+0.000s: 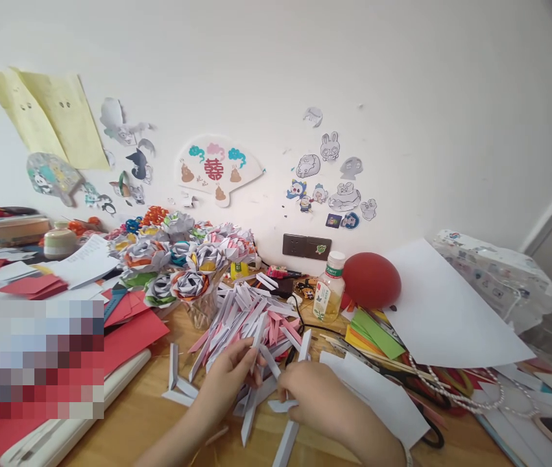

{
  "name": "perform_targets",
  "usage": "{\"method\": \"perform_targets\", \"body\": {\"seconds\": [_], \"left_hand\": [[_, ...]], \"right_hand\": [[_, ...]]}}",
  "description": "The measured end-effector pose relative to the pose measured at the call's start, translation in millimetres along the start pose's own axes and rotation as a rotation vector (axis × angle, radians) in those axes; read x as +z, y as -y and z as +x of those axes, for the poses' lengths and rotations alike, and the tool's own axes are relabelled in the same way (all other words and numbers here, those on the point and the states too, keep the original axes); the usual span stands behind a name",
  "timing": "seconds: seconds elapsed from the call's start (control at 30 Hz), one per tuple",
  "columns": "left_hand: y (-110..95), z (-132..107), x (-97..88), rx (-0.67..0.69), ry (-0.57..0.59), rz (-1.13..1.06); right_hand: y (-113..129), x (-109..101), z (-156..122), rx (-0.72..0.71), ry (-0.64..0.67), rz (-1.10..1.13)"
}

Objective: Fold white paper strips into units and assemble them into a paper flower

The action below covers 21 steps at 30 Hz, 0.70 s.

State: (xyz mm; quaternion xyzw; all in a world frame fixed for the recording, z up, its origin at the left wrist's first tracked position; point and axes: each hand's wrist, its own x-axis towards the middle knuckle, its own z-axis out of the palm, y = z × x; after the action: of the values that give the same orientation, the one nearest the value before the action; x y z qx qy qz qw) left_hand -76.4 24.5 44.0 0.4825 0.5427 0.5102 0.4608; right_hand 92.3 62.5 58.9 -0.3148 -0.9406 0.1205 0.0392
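A heap of folded white and pink paper strips (251,318) lies on the wooden table (149,408) in front of me. My left hand (229,376) reaches into the near edge of the heap, its fingers closed on a white strip (259,337). My right hand (312,392) rests beside it with fingers curled around another folded white strip (283,406). More loose strips lie around both hands.
A glass of paper roses (192,285) stands behind the heap. A small bottle (329,288), a red balloon (370,279), white sheets (445,311), coloured paper (373,331), scissors (426,434) and beads sit to the right. Red paper (130,331) lies left.
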Motion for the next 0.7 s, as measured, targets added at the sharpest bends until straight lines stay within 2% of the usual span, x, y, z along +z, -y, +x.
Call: {"method": "perform_targets", "body": {"seconds": [0.1,0.17,0.23,0.3,0.4,0.5,0.57,0.7], "left_hand": [[1,3,-2.1,-0.045,-0.002,-0.126],[2,4,-3.1,-0.063,-0.019,-0.182],[2,5,-3.7,-0.078,-0.033,-0.218],[3,5,-3.8,-0.08,-0.047,-0.229],[5,5,-3.5,-0.063,-0.042,-0.219],[5,4,-2.0,-0.005,-0.028,-0.16],[4,2,0.0,0.038,-0.037,-0.104],[1,-4,5.3,0.041,-0.061,-0.035]], "right_hand": [[1,17,-2,-0.276,-0.064,-0.087],[0,32,-1,-0.363,-0.031,-0.115],[-2,43,2,-0.339,-0.011,-0.148],[-4,44,4,-0.308,-0.021,-0.136],[-5,22,2,-0.142,-0.065,0.02],[-3,-10,-2,-0.007,-0.05,0.291],[-1,-25,-3,0.075,-0.097,0.451],[-1,-25,3,0.198,-0.199,0.623]]}}
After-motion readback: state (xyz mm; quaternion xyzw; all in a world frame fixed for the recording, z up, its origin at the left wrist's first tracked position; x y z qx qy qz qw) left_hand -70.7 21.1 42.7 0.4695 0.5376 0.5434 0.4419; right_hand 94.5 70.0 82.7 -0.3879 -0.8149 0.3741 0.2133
